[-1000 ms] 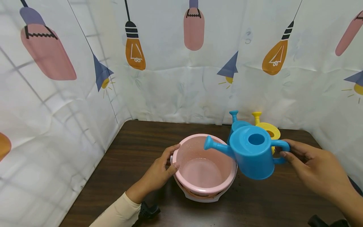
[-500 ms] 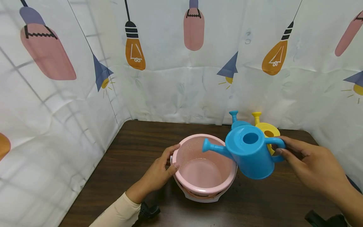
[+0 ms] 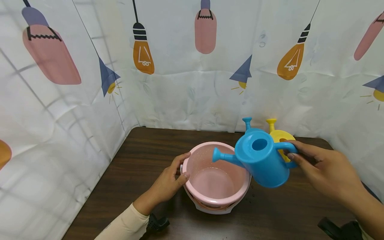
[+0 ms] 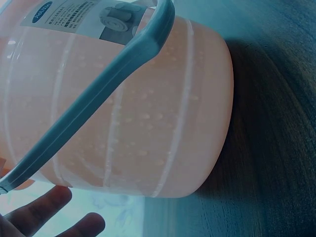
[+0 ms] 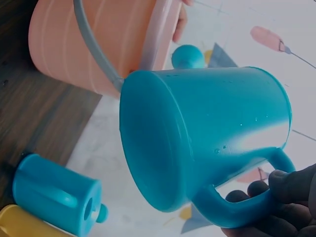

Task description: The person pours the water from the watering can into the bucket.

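Observation:
A pink bucket (image 3: 216, 201) stands upright on the table, with droplets on its inner wall and what looks like clear water at the bottom. My left hand (image 3: 166, 181) holds its left rim with thumb and forefinger; two other fingers (image 4: 44, 210) hang near its side in the left wrist view. My right hand (image 3: 327, 170) grips the handle of a blue watering can (image 3: 265, 163). The can is in the air, tilted left, its spout over the bucket's opening. No stream from the spout is visible. Droplets dot the can's side in the right wrist view.
Behind the held can stand a second blue watering can (image 5: 54, 195) and a yellow watering can (image 3: 282, 136). The bucket's grey carrying handle (image 4: 94, 98) hangs down its side. A patterned white curtain (image 3: 186, 93) borders the dark wooden table (image 3: 144, 150) at back and left.
My right hand has moved slightly left and up, tilting the blue watering can further towards the bucket. My left hand and the bucket have stayed put.

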A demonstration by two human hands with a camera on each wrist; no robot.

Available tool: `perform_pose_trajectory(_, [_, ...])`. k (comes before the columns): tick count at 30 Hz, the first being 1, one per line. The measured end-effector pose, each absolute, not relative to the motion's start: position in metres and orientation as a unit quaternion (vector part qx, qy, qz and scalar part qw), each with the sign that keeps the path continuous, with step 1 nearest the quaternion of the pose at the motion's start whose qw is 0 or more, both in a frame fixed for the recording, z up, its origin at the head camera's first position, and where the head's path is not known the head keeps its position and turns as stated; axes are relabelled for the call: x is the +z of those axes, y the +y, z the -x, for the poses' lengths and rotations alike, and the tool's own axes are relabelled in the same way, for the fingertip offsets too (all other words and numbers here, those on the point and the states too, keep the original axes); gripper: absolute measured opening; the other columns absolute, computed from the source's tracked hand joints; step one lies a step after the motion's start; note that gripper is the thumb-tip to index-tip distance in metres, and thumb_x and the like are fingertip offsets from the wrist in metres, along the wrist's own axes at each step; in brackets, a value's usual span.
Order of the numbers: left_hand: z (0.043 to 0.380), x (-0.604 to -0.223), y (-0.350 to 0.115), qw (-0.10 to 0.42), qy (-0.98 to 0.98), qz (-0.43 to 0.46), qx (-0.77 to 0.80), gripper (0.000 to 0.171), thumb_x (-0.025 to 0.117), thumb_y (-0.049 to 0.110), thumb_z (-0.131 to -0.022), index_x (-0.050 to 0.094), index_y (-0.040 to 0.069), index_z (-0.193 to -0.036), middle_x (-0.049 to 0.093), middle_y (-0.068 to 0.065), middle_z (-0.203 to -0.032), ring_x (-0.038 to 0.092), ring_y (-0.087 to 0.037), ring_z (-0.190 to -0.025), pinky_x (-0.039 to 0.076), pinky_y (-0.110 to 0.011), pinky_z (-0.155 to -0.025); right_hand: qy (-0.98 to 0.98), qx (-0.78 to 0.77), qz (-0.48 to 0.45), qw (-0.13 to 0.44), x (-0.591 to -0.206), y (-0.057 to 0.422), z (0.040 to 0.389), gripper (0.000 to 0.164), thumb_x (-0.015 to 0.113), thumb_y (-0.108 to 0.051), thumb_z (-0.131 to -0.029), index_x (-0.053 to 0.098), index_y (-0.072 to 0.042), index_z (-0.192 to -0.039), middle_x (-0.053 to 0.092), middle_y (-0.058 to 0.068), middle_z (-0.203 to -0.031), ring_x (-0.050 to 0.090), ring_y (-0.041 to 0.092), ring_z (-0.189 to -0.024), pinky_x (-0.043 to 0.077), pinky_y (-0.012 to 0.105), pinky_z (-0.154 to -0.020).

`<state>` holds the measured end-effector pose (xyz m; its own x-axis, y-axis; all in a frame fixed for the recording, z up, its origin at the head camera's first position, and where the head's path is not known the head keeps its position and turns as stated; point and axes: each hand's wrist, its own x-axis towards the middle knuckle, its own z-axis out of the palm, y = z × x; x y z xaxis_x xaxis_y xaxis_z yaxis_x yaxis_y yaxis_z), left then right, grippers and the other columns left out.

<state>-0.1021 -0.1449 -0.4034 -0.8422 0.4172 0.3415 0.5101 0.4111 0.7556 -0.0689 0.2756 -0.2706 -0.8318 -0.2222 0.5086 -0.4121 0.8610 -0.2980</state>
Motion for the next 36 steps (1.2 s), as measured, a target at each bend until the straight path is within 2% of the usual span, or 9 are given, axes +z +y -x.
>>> perform_pose_trajectory(5, [0.102,-0.403,-0.145,0.052,-0.839,0.278,-0.465,0.060,0.055,0.032,-0.103,0.032,0.027,-0.158,0.063,-0.006,-0.127,0.068,-0.018,-0.100,0.055,-0.038,-0.083,-0.933,0.203,-0.173,0.240,-0.268,0.273,0.070,0.043,0.078,-0.005,-0.089,0.066,0.008,-0.129,0.074,0.020,-0.093,0.044,0.003,-0.058,0.034,0.026,-0.047])
perform_pose_trajectory(8, [0.102,-0.404,-0.145,0.054,-0.838,0.281,-0.465,0.060,0.055,0.033,-0.103,0.032,0.026,-0.158,0.063,-0.006,-0.127,0.068,-0.018,-0.100,0.055,-0.038,-0.082,-0.931,0.209,-0.178,0.241,-0.266,0.271,0.070,0.041,0.077,-0.006,-0.091,0.067,0.006,-0.129,0.069,0.009,-0.078,0.042,0.003,-0.056,0.032,0.024,-0.046])
perform_pose_trajectory(12, [0.102,-0.404,-0.145,0.057,-0.837,0.283,-0.464,0.060,0.055,0.033,-0.103,0.032,0.026,-0.158,0.063,-0.007,-0.127,0.068,-0.018,-0.099,0.055,-0.038,-0.082,-0.927,0.215,-0.190,0.241,-0.264,0.269,0.072,0.040,0.076,-0.005,-0.092,0.067,0.006,-0.129,0.065,0.001,-0.075,0.035,0.003,-0.049,0.030,0.025,-0.044])
perform_pose_trajectory(16, [0.102,-0.404,-0.145,0.056,-0.838,0.280,-0.464,0.060,0.055,0.033,-0.103,0.033,0.027,-0.158,0.063,-0.006,-0.127,0.068,-0.018,-0.100,0.055,-0.039,-0.083,-0.925,0.206,-0.206,0.243,-0.262,0.268,0.075,0.042,0.078,-0.002,-0.089,0.067,0.006,-0.129,0.074,0.016,-0.091,0.045,0.001,-0.055,0.035,0.024,-0.046])
perform_pose_trajectory(20, [0.102,-0.404,-0.144,0.054,-0.841,0.274,-0.463,0.060,0.055,0.034,-0.103,0.032,0.027,-0.158,0.062,-0.005,-0.128,0.067,-0.019,-0.101,0.055,-0.039,-0.083,-0.920,0.203,-0.224,0.249,-0.261,0.267,0.079,0.044,0.080,0.001,-0.085,0.068,0.008,-0.126,0.075,0.022,-0.100,0.054,0.002,-0.064,0.039,0.020,-0.051])
perform_pose_trajectory(27, [0.102,-0.404,-0.145,0.051,-0.843,0.269,-0.463,0.060,0.055,0.035,-0.103,0.032,0.028,-0.158,0.062,-0.005,-0.127,0.067,-0.020,-0.102,0.055,-0.039,-0.083,-0.914,0.207,-0.239,0.253,-0.259,0.263,0.081,0.040,0.079,-0.003,-0.088,0.069,0.005,-0.126,0.074,0.022,-0.099,0.034,0.000,-0.046,0.033,0.024,-0.045])
perform_pose_trajectory(36, [0.102,-0.404,-0.145,0.054,-0.839,0.278,-0.465,0.060,0.055,0.034,-0.103,0.032,0.027,-0.158,0.062,-0.005,-0.125,0.067,-0.018,-0.101,0.055,-0.039,-0.084,-0.914,0.209,-0.242,0.251,-0.257,0.261,0.081,0.040,0.079,-0.003,-0.088,0.070,0.005,-0.126,0.074,0.024,-0.101,0.038,0.000,-0.048,0.034,0.025,-0.045])
